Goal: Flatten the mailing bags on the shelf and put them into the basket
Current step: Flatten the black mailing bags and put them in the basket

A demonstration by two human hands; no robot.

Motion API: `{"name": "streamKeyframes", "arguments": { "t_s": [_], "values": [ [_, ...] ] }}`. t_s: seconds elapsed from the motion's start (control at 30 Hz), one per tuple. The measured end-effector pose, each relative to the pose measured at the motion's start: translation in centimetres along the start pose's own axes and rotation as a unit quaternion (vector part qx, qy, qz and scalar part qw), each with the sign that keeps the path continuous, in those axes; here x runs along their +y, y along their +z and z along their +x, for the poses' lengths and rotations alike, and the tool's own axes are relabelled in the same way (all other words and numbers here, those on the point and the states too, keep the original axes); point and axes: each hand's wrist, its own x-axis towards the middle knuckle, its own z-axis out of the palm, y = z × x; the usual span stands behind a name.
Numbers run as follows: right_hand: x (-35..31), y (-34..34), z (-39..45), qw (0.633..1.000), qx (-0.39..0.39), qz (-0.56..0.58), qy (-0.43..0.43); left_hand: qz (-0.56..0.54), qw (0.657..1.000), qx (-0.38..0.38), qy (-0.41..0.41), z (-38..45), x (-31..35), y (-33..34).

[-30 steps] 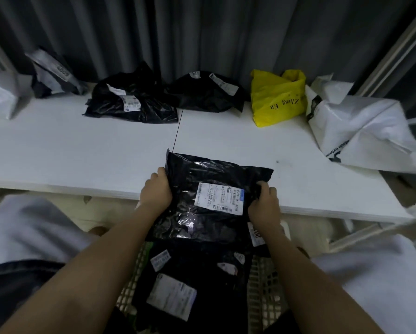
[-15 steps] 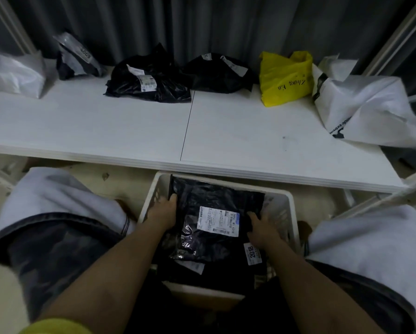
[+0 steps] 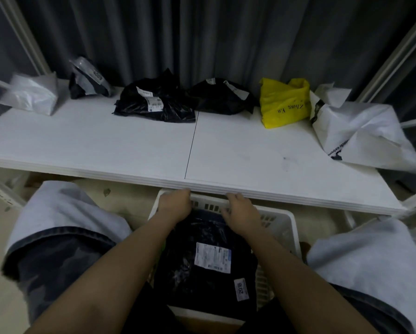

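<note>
Hands, left [image 3: 175, 204] and right [image 3: 240, 212], lay at the basket's [image 3: 283, 221] far rim, finger state untellable; black bag [image 3: 202, 256] just behind the fingers needed even pressing flat.

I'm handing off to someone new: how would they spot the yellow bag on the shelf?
Look along the back of the white shelf, against the grey curtain. Right of the two black bags and left of the big white bag stands the yellow bag. It is the only coloured one, with dark lettering.
</note>
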Motion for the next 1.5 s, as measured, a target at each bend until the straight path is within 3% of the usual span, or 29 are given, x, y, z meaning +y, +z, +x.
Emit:
{"name": "streamKeyframes", "arguments": {
  "t_s": [0.33,0.73,0.97,1.2,1.5],
  "values": [
    [-6.0,-6.2,7.2,0.99,0.124,0.046,-0.049,0.012,0.993,0.118,0.021,4.8,-0.3,-8.4],
    [-11.0,-12.6,21.3,0.977,0.162,0.115,-0.08,-0.033,0.977,0.21,-0.035,15.6,-4.6,-15.3],
    [-11.8,-12.1,29.4,0.97,0.175,0.136,-0.105,-0.034,0.971,0.232,-0.047,23.6,-7.5,-15.6],
    [-11.7,-11.2,33.5,0.964,0.186,0.152,-0.112,0.134,0.967,0.21,-0.06,28.5,-9.3,-14.9],
    [-10.6,-10.4,32.8,0.963,0.149,0.21,-0.081,0.13,0.969,0.194,-0.079,26.8,-10.0,-14.6]
  ]
}}
